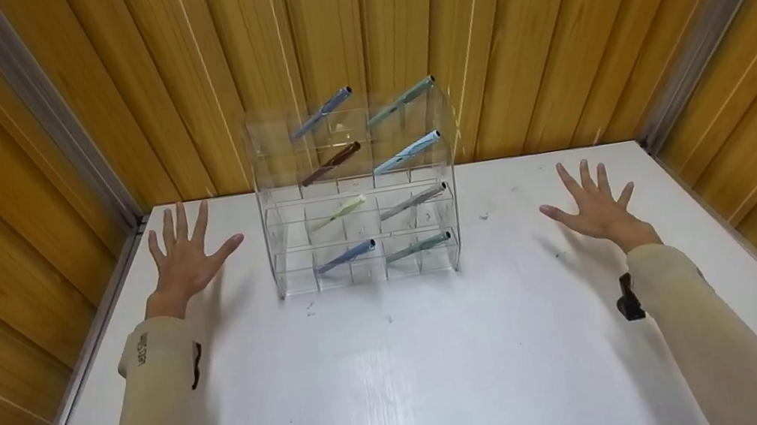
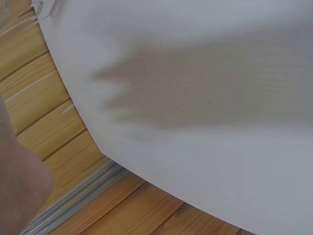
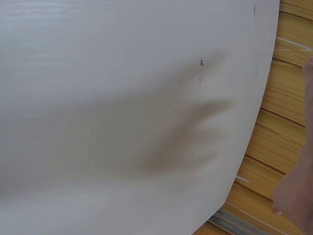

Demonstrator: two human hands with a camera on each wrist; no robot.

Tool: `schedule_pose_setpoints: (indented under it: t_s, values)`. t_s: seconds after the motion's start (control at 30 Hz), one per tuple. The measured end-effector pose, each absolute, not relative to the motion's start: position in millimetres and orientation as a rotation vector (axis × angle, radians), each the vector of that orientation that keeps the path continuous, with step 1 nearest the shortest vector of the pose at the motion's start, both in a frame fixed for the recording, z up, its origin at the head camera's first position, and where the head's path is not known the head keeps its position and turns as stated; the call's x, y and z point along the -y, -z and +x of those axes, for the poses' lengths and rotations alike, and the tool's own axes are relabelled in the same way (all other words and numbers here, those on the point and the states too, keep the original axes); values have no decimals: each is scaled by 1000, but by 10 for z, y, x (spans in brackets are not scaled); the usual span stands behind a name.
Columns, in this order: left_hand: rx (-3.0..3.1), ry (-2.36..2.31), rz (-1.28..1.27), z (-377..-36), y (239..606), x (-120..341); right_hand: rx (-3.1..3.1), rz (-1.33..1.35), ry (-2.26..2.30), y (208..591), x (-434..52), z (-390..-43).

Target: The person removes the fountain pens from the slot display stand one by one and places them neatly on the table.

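From where I stand, the clear acrylic tiered rack sits in the upper middle of the frame, near the far edge of the white table, with the yellow-brown plank wall behind. The left hand, left of the rack, is spread, thumb out towards the rack's side; the right hand, farther off at the right of the frame, has its fingers fanned too. Neither holds anything. Their shadows fall soft and apart on the table, so I take both to be hovering above it, well clear of the pens.

Eight slim pens stand in two columns of four, each tilted towards the upper right. I judge that the small compartments prop them that way, the slant leaving each upper end free to be pinched, and that the vacant cells between the columns keep them from crowding.

From the top, the left column has a slate-blue pen, a dark red-brown pen, a pale yellow-green pen and a mid-blue pen. The right has a deep green pen, a light sky-blue pen, a grey pen and a muted green pen. Most show a dark upper tip; the clear walls blur their lower ends.
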State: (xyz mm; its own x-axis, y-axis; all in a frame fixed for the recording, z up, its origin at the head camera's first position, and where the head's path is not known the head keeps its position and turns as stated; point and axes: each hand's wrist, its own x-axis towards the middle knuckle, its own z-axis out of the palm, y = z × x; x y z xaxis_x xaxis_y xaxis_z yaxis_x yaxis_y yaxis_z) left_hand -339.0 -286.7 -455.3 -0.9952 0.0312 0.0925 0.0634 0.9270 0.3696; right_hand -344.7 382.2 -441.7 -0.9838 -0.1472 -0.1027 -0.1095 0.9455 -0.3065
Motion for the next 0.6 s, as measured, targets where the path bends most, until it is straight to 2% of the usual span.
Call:
schedule_pose_setpoints:
  t_s: [0.33, 0.6]
  values:
    - [2955, 1030, -30, -3428, 4601, 2685, -2865, -286, 687, 4519, -3654, -3502]
    - [2671, 1890, -151, -3382, 4668, 2579, -2795, -440, 836, 4596, -3457, -3535]
